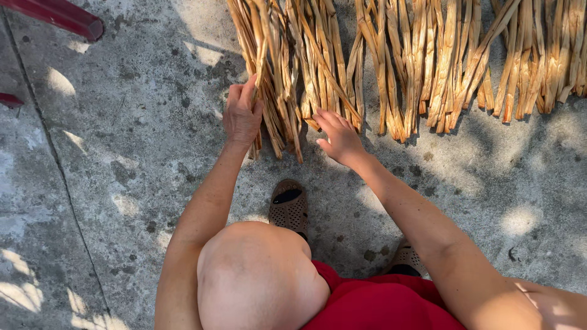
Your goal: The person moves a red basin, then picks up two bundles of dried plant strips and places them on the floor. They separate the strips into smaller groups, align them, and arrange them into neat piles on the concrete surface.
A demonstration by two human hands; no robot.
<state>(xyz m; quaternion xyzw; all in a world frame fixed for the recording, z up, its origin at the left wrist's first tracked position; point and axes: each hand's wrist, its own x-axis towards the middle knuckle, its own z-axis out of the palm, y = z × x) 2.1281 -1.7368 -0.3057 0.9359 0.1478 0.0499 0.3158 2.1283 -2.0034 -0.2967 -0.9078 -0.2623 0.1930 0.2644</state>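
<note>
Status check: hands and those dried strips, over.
Left hand grips a bundle of dried leaf strips. Right hand open, fingers touching neighbouring strips. Nothing in the way.

Concrete floor (pixel 122 159): grey, stained, pitted, and catching patches of dappled sunlight. A thin seam is running down its left side.

Lying directly on it: a row of dried straw-coloured leaf strips (pixel 416 67), stretching along the top edge from the middle to the right border, with the lower ends ragged and uneven. The strips are overlapping one another and sitting in loose bunches with narrow gaps between.

Two brown perforated shoes are standing on the concrete below the strips: left one (pixel 288 208) near centre, right one (pixel 405 260) partly hidden.

A dark red bar (pixel 58 15) is showing at the top left corner; contact with the floor cannot be told.
</note>
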